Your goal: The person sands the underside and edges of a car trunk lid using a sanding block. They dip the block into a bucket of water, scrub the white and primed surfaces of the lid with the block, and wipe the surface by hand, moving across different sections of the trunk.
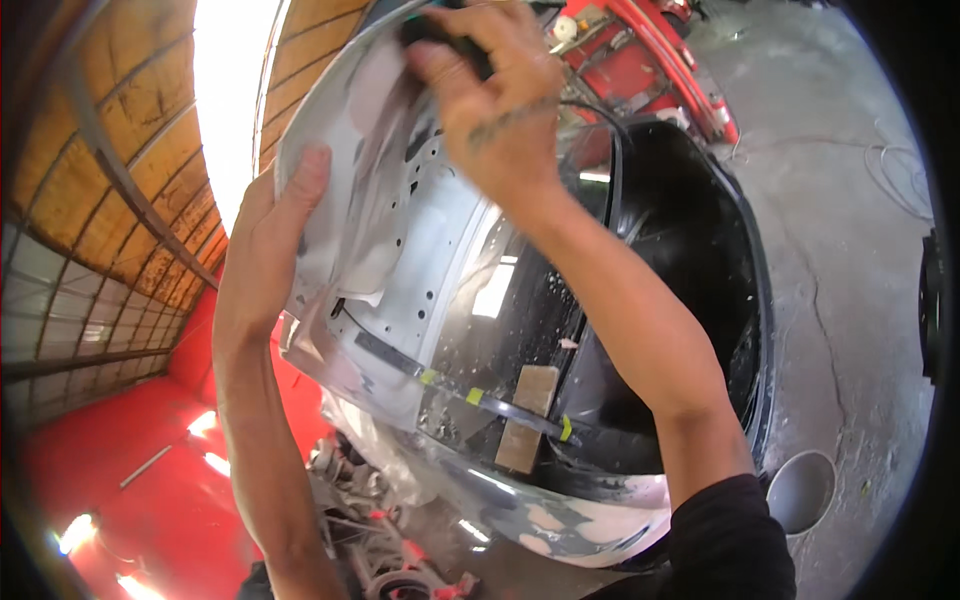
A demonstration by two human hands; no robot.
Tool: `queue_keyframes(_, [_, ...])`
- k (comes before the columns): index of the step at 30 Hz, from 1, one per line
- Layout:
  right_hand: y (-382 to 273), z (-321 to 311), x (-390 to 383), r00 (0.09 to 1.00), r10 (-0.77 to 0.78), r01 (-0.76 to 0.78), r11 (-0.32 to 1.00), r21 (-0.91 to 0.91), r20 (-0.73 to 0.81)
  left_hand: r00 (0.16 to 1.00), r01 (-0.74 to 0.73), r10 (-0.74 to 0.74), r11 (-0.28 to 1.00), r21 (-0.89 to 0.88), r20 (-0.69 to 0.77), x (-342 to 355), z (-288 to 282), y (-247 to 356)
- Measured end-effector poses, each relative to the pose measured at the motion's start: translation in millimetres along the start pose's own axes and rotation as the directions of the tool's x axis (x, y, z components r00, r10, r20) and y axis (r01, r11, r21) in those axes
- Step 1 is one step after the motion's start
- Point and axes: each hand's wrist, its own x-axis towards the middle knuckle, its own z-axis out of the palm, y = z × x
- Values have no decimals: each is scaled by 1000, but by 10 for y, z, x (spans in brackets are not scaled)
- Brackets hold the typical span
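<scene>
A raised car panel [350, 230], whitish grey with patchy primer and several small holes, stands in front of me. My left hand [270, 230] grips its left edge, thumb on the near face, the other fingers hidden behind. Near the panel's top, my right hand [505, 110] is closed round a small dark pad [432, 35], which is against the panel surface; motion blurs it a little, and its exact kind is unclear. Below the panel, a dark strip [510, 408] with yellow-green tape pieces runs past a tan block [527, 420] lying on the dark, glossy car body [650, 380].
A grey bucket [800, 492] stands on the concrete floor at the lower right. At the top right is a red cart [640, 60] with things on it. Cords [895, 180] lie on the floor. Mechanical parts [390, 540] sit at the lower left, by a red wall [130, 450].
</scene>
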Motion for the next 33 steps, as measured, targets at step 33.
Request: queue_keyframes(33, [427,23,598,125,207,485,840,-242,970,888,-58,106,991,118,-447,235,-1,-803])
